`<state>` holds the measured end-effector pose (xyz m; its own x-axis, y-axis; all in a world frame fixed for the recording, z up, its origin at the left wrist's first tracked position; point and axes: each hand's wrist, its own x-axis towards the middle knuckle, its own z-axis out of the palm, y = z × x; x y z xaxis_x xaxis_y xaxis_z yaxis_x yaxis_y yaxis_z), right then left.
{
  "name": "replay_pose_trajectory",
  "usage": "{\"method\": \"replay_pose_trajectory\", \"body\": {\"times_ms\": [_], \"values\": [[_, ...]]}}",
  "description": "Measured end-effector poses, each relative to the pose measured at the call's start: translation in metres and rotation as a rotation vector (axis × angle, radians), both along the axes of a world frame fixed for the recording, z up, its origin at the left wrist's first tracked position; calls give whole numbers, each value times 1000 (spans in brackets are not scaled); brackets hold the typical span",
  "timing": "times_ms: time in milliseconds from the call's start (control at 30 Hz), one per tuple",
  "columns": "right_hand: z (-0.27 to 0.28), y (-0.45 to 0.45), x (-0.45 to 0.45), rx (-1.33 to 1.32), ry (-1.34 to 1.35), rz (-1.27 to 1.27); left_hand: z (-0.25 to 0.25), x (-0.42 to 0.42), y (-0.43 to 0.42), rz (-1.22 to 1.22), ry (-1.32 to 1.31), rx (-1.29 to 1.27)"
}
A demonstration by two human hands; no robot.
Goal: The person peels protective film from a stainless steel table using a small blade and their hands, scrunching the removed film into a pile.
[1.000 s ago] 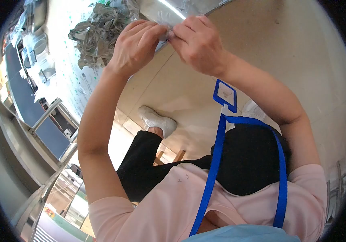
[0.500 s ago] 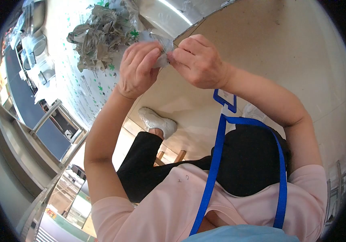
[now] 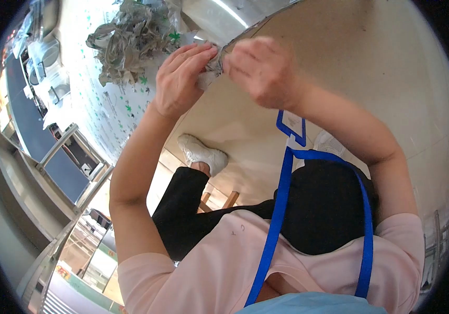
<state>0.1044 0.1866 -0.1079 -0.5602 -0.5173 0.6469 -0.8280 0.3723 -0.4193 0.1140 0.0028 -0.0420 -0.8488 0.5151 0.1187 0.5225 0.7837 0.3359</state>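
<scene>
My left hand is closed on a small piece of clear, crumpled plastic film at the table's edge. Close by on the right, my right hand has its fingers curled and smeared by motion; whether film is between them cannot be made out. Beyond my left hand, a heap of crumpled greyish plastic lies on a white cover with green leaf prints.
A blue lanyard with a badge hangs below my right forearm. My shoe rests on the tiled floor, near wooden stool legs. Metal rails and a dark blue panel stand at the left.
Both hands were higher a second ago and came down toward me. Over the last half second my right hand has risen slightly, and my left hand's fingers have straightened somewhat around the film.
</scene>
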Motion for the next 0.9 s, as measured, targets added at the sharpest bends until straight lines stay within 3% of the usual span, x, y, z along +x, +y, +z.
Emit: {"method": "replay_pose_trajectory", "body": {"times_ms": [267, 333, 467, 633, 733, 800, 867, 900], "values": [[0, -11, 9, -175, -60, -122, 7, 18, -3, 58, -79, -11], [4, -12, 7, -128, -66, 33, 6, 23, -6, 76, -66, 20], [8, -19, 12, -171, -44, 162, 11, 22, -10, -41, -14, 61], [-5, -15, 16, -210, -59, 93, 21, 38, -15, -191, -97, 51], [-7, -18, 7, -205, -51, -41, 22, 46, -21, -70, -80, 57], [-9, -24, -4, -173, -28, -124, 26, 44, -28, 192, 22, 85], [-9, -31, -14, -121, -2, -194, 32, 18, -35, 254, 197, 199], [0, -33, -20, -71, -36, -179, 37, 6, -45, 256, 315, -5]]}}
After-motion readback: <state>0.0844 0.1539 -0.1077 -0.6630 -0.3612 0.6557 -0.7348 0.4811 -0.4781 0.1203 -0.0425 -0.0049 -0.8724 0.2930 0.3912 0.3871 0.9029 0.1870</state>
